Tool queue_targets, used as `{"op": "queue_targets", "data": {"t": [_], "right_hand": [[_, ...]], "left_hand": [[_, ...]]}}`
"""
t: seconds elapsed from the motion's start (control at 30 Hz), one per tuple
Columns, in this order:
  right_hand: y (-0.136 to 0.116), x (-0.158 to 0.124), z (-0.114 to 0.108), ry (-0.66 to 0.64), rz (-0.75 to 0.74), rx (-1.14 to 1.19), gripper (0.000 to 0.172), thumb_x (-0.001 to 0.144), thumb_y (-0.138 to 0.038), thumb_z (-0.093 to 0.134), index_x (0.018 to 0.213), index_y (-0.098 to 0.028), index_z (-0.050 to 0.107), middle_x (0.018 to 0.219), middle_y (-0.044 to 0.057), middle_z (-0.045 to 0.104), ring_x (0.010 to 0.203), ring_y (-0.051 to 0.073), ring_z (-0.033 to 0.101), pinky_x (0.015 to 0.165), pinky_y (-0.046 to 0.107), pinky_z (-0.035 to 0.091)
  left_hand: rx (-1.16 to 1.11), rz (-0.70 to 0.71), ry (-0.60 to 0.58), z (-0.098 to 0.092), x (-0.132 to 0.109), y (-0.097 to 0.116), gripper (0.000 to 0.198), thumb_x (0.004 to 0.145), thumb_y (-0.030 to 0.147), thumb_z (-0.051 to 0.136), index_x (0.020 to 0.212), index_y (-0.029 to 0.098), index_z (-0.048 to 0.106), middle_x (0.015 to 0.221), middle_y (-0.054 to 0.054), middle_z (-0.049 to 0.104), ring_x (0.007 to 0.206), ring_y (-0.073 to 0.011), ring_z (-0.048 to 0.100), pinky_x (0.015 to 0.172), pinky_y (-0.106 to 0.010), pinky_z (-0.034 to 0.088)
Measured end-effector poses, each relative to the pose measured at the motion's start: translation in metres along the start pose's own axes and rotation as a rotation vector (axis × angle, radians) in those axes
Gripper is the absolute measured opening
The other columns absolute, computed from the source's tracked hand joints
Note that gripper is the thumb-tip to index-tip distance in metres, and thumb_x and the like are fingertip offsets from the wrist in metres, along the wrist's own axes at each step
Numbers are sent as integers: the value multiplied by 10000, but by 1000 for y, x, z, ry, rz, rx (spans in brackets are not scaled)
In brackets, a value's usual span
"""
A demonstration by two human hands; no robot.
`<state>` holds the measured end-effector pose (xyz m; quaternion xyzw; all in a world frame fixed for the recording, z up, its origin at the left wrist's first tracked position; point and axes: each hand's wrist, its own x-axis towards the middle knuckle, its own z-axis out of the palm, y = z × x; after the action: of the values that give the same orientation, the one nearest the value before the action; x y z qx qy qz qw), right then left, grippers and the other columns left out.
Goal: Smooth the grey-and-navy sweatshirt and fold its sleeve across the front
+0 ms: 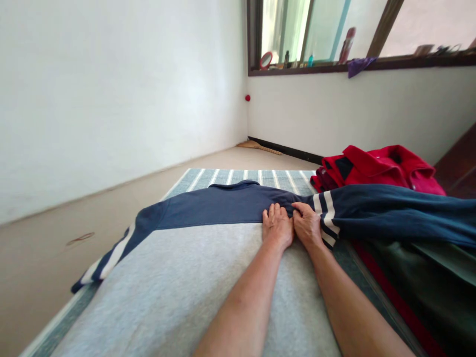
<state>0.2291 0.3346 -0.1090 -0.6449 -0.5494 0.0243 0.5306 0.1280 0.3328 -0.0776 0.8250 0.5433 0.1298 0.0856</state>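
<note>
- And here we go: the left hand [277, 225] lies open and flat, fingers pressed down on the navy shoulder of a grey sweatshirt [167, 282].
- Right beside it, touching it, the right hand [307, 225] sits slightly curled on the same fold, near the sleeve seam. Is it pinching the cloth or only pressing? I can't tell from here.
- The grey sweatshirt is spread out face up on a striped mat [241, 177] on the floor [55, 258], its navy collar [232, 184] pointing away from the person.
- One striped sleeve [107, 260] stretches out to the left, while the other [394, 213] runs off to the right, over a dark green cloth [420, 277].
- Just beyond that sleeve, a red garment [375, 166] sits in a folded heap.
- Up on the window ledge [372, 63], there's a round mirror [266, 60], a spray can [346, 45] and a purple cloth [359, 65] hanging over the edge.
- Down in the far corner, a broom [258, 146] lies against the wall.
</note>
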Motion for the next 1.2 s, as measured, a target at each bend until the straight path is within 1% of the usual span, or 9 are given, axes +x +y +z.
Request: {"op": "queue_targets", "data": {"t": [0.13, 0.23, 0.37, 0.47, 0.6, 0.73, 0.97, 1.07, 1.2], "right_hand": [[3, 2, 8, -22, 6, -19, 285, 742, -141, 430, 850, -184, 690, 1011, 89, 660, 968, 194, 597, 924, 337, 457], [2, 3, 11, -46, 22, -26, 280, 752, -132, 439, 854, -170, 696, 1036, 99, 653, 983, 192, 591, 924, 317, 452], [-3, 1, 11, -72, 48, -25, 275, 755, -129, 461, 890, -160, 699, 1081, 108, 638, 1016, 206, 573, 927, 326, 441], [-8, 1, 10, -80, 66, -21, 284, 759, -117, 464, 910, -150, 701, 1092, 114, 634, 1021, 210, 569, 931, 330, 433], [-12, 1, 10, -83, 75, -20, 278, 773, -117, 463, 910, -145, 704, 1091, 118, 634, 1017, 210, 570, 917, 325, 437], [-12, 2, 10, -82, 77, -28, 271, 781, -112, 465, 896, -161, 705, 1065, 102, 641, 995, 201, 575, 906, 314, 440], [-11, 4, 10, -80, 75, -45, 288, 789, -99, 440, 902, -145, 702, 1053, 114, 640, 997, 210, 579, 897, 319, 450], [-12, 4, 9, -86, 67, -54, 267, 788, -109, 455, 888, -146, 700, 1033, 111, 644, 982, 206, 583, 894, 307, 448], [-14, 4, 8, -93, 59, -64, 267, 786, -108, 450, 873, -156, 698, 1022, 109, 647, 971, 207, 589, 887, 313, 452]], "left_hand": [[-13, 6, -1, -1, 1, -3, 411, 914, 170, 328, 1290, 126, 487, 1454, -129, 392, 1370, -229, 289, 1117, -449, 215], [-96, -31, 43, -2, 9, -7, 355, 902, 199, 401, 1211, 136, 565, 1392, -123, 479, 1321, -212, 380, 1101, -401, 261], [-204, -136, 106, -12, 23, -13, 318, 860, 149, 465, 1121, 140, 645, 1204, -88, 644, 1116, -146, 579, 981, -228, 393], [-163, -173, 113, -25, 34, -17, 291, 841, 152, 485, 1043, 153, 695, 1075, -82, 704, 996, -166, 641, 884, -230, 454], [-108, -143, 109, -31, 48, -20, 240, 830, 194, 533, 972, 200, 727, 1032, -53, 721, 955, -170, 653, 846, -237, 467], [-61, -102, 95, -23, 57, -23, 202, 804, 222, 589, 939, 231, 739, 1006, -35, 728, 946, -167, 650, 834, -230, 464], [29, -91, 112, -9, 64, -28, 218, 825, 273, 550, 940, 257, 734, 1010, -35, 718, 923, -180, 650, 781, -246, 470], [70, -76, 104, -9, 64, -26, 226, 834, 291, 529, 928, 259, 733, 990, -37, 717, 896, -187, 654, 753, -253, 475], [136, -47, 81, -13, 64, -21, 284, 861, 268, 454, 899, 229, 733, 957, -69, 709, 882, -211, 654, 732, -279, 487]]}}
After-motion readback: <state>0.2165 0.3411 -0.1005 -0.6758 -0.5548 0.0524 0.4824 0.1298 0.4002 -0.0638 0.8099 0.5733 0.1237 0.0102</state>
